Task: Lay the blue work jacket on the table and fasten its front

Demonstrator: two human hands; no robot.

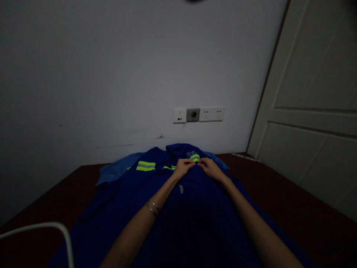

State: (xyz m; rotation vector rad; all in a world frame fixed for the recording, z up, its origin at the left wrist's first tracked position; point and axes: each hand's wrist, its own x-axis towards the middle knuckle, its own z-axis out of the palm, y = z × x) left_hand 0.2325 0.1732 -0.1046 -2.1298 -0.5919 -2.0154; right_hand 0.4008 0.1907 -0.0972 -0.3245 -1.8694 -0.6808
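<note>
A dark blue work jacket point(164, 208) with yellow-green reflective strips lies spread out in front of me, its collar toward the wall. My left hand point(183, 167) pinches the jacket's cloth just below the reflective strip on the right chest side. Close beside it, my right hand point(211, 168) has its thumb and fingers pressed together on the same patch of cloth. What lies exactly between the fingertips is too small and dark to make out. A light blue cloth point(118, 169) shows from under the jacket on both sides.
The jacket lies on a dark red-brown surface point(281, 193) against a pale wall point(111, 74) with a row of sockets point(205, 114). A white panelled door point(306, 123) stands on the right. A white cable point(60, 225) curves in at lower left.
</note>
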